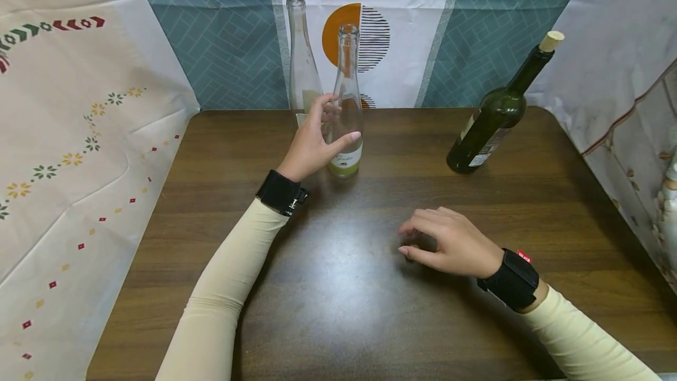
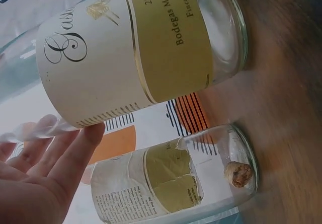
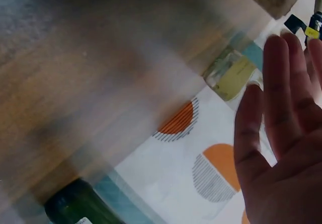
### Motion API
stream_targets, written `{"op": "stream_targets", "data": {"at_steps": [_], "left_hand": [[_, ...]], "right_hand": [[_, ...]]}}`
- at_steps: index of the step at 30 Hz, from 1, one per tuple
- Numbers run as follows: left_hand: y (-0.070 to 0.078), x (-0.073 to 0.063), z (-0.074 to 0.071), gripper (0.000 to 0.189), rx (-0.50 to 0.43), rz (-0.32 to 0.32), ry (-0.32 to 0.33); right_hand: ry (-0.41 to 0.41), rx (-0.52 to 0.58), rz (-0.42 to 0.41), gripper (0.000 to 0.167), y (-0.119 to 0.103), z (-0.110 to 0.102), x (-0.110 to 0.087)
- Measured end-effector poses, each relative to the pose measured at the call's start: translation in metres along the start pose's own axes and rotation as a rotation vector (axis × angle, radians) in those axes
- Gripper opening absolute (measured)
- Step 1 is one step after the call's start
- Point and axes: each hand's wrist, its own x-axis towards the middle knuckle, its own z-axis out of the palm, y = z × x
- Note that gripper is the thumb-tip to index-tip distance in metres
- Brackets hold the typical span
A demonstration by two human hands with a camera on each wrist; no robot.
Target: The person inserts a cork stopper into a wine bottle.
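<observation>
On woodgrain (image 1: 328,310), slender glass bottle (image 1: 349,109)

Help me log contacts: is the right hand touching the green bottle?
Apart: the head view shows a strip of table between the right hand and the green bottle.

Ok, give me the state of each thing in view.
Front clear glass bottle with white-and-olive label: standing, mouth uncorked
Rear clear glass bottle with torn label: standing, mouth uncorked
Rough brown cork: inside the rear bottle
Dark green glass bottle: standing, corked
Pale cylindrical cork: in the green bottle's neck, partly protruding
Left hand: at the front bottle, contact unclear
Right hand: empty
</observation>
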Motion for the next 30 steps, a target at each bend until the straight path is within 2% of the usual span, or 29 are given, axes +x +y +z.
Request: {"op": "stream_targets", "data": {"at_steps": [6, 9, 17, 30], "left_hand": [[0.002, -0.005, -0.003, 0.089, 0.001, 0.025, -0.014], [0.003, -0.007, -0.004, 0.089, -0.008, 0.029, -0.025], [0.006, -0.014, -0.007, 0.083, -0.03, 0.037, -0.068], [0.013, -0.023, -0.011, 0.076, 0.003, 0.054, -0.091]], "right_hand": [[-0.129, 0.008, 0.086, 0.022, -0.005, 0.001, -0.003], [-0.16, 0.022, 0.111, 0.024, -0.006, 0.002, -0.005], [-0.173, 0.005, 0.119, 0.03, -0.005, 0.003, -0.008], [-0.185, -0.005, 0.148, 0.025, 0.0, 0.002, -0.012]]}}
